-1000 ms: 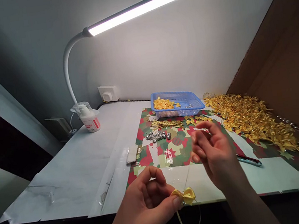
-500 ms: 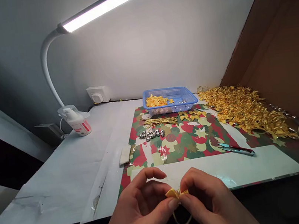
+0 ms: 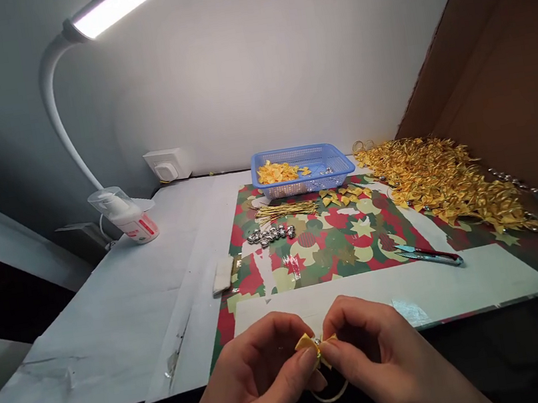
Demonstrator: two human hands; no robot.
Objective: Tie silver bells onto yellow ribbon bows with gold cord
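Right, both hands are on one yellow bow (image 3: pixel 304 342), well in front of the basket (image 3: pixel 305 188), past the worktop (image 3: pixel 129 316) edge. Left hand (image 3: pixel 268 370) is clamped on the bow's left side, thumb over it; right hand (image 3: pixel 377 353) pinches the right side the same way. Fingertips nearly meet, so grip behind the bow can't be seen. A silver bead (image 3: pixel 317 342) shows between the thumbs. Two-sided pinch probably gives even control of small, soft stuff and leaves the middle visible. Cord (image 3: pixel 333 399) loops down below the fingers, out of the pinch.

Basket sits at the back, likely to contain small loose bits: yellow pieces (image 3: pixel 277 171) at its left, a few silver ones at its right. Just in front of it: gold ties (image 3: pixel 285 210) lying roughly parallel, probably easy to pick singly, with loose bows (image 3: pixel 346 196) beside them. Bead pile (image 3: pixel 271 235) is nearer the person than the ties, grouped, presumably for short reach. Big gold heap (image 3: pixel 438 183) is right of the basket, seemingly parked off the middle. Snips (image 3: pixel 431 254) lie front-right of it, handy for the right hand. Lamp (image 3: pixel 131 3) arches in from the left, likely for light on fine detail.
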